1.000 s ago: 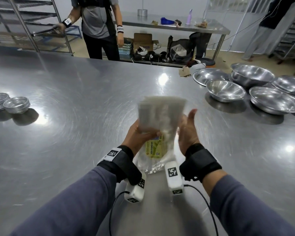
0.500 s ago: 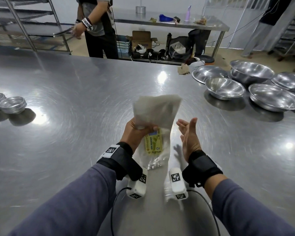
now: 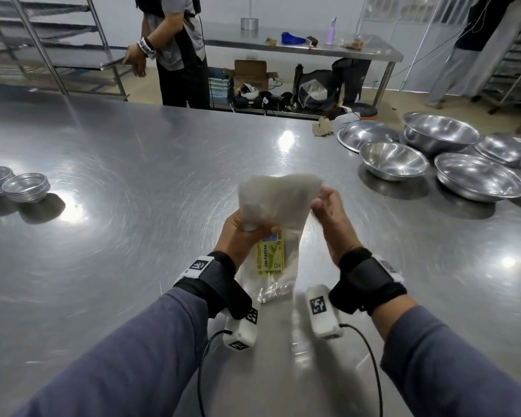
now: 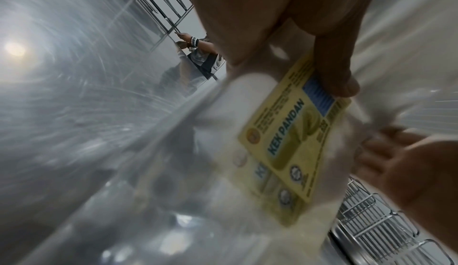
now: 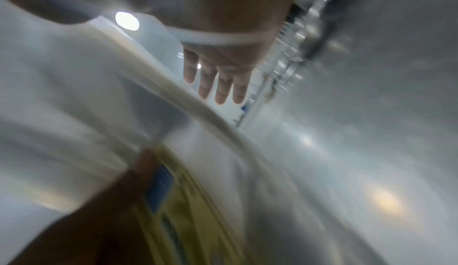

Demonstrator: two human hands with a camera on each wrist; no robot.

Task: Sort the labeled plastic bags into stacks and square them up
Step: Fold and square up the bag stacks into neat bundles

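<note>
Bare steel desk spreads wide around the hands; bowls sit far right, small tins far left. The right wrist view is blurred. The left hand grips the stack of bags above the desk, thumb on the yellow label. The right hand, fingers relaxed, touches the stack's right edge.

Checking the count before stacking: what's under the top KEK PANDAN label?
A second yellow label shows through the clear plastic below the top label, so the left hand grips several bags. How many lie deeper is hidden.
</note>
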